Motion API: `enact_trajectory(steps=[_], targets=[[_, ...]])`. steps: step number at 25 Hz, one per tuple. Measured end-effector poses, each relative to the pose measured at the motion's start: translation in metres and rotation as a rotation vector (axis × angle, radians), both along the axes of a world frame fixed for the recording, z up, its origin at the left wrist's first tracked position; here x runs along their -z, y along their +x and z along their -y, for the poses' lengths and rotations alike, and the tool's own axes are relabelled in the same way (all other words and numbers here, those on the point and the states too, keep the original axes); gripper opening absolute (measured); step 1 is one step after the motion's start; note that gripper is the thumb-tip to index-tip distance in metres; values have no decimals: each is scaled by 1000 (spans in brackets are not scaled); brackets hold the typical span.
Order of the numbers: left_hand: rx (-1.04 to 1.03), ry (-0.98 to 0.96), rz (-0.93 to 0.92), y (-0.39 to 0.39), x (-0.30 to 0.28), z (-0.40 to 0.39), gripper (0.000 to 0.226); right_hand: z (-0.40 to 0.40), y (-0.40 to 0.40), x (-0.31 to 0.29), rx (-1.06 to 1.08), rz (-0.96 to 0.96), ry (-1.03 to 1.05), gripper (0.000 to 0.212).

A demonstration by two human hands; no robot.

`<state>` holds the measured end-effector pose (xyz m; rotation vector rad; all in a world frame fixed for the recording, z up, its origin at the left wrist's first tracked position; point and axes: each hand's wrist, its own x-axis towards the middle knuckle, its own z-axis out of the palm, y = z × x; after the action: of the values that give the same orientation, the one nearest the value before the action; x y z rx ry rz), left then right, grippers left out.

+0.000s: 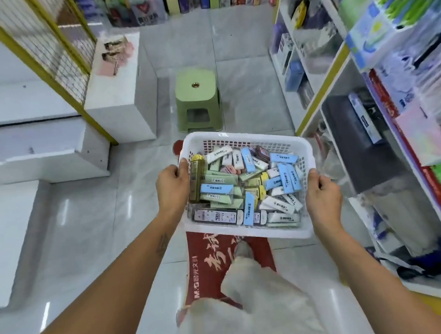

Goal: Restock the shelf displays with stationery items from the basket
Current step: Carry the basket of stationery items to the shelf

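Carrying the white basket down the aisle, my left hand and right hand each grip a side rim. It is heaped with boxed stationery; I judge restocking barely begun, with the shelf at my right.

Glossy grey tiled floor; green plastic stool mid-aisle; red mat underfoot; white block beside yellow-framed wire partition, left.
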<state>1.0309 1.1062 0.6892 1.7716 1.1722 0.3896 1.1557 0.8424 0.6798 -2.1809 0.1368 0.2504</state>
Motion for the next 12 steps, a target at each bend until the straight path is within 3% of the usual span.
enact_trajectory(steps=[12], targets=[[283,60,-16,413,7,-232,51,-205,335,2,290,27,-13,50]])
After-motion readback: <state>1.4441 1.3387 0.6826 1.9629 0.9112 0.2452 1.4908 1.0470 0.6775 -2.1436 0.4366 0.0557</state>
